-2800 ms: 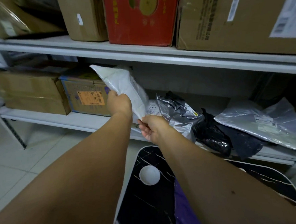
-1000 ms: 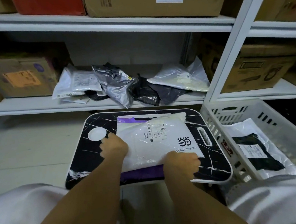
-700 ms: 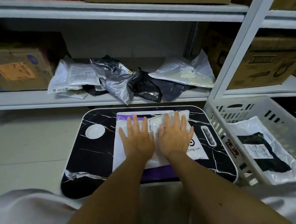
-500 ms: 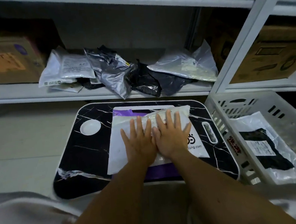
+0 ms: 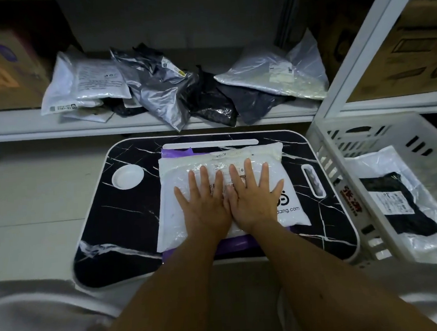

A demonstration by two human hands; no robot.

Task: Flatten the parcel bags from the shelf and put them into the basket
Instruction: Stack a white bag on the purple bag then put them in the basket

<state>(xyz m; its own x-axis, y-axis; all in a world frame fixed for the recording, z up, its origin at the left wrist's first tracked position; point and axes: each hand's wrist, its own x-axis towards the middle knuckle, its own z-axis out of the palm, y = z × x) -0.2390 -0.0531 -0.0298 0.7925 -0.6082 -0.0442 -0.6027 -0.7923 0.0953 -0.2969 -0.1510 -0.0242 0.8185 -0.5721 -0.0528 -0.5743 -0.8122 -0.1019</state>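
Observation:
A white parcel bag lies flat on a black marble-pattern lap table, over a purple bag whose edges peek out. My left hand and my right hand press on the white bag side by side, palms down, fingers straight and spread. On the shelf behind lie several more bags: a white one, a silver one, black ones and a clear one. The white basket at the right holds a clear bag with black contents.
Cardboard boxes stand on the shelf at the far left and at the right behind a white upright post. A round white recess sits in the lap table's left part. Pale floor tiles lie to the left.
The white bag came from the shelf down onto the lap table. My hands went from gripping its near edge to lying flat on it, then slid a little toward its far end.

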